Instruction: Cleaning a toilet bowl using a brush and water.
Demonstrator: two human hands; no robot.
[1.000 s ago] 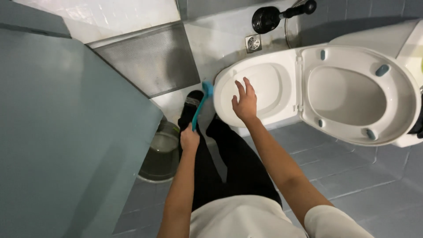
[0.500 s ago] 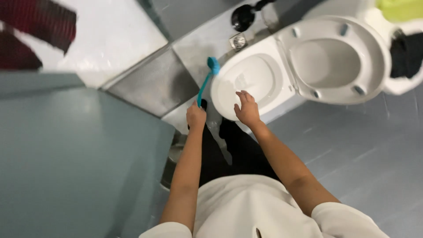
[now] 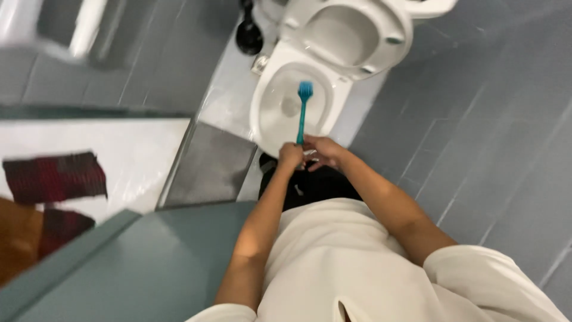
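Observation:
I stand over a white toilet bowl (image 3: 269, 122) whose seat and lid (image 3: 398, 33) are raised. A teal toilet brush (image 3: 302, 112) points into the bowl, its bristle head over the water. My left hand (image 3: 291, 156) grips the lower end of the brush handle. Right beside it, my right hand (image 3: 322, 152) has its fingers curled at the handle's end, touching the left hand. Both hands hover just in front of the bowl's near rim, above my dark trousers.
A black plunger (image 3: 248, 34) stands left of the toilet on pale floor. Grey tiles (image 3: 476, 131) cover the right side. A teal partition (image 3: 119, 262) rises at lower left, with a metal panel (image 3: 211, 164) beside it and a red-dark cloth (image 3: 56, 179) at far left.
The view has swung left. The brush has moved from beside the bowl to over its middle. My right hand has left the rim and joined the left at the handle.

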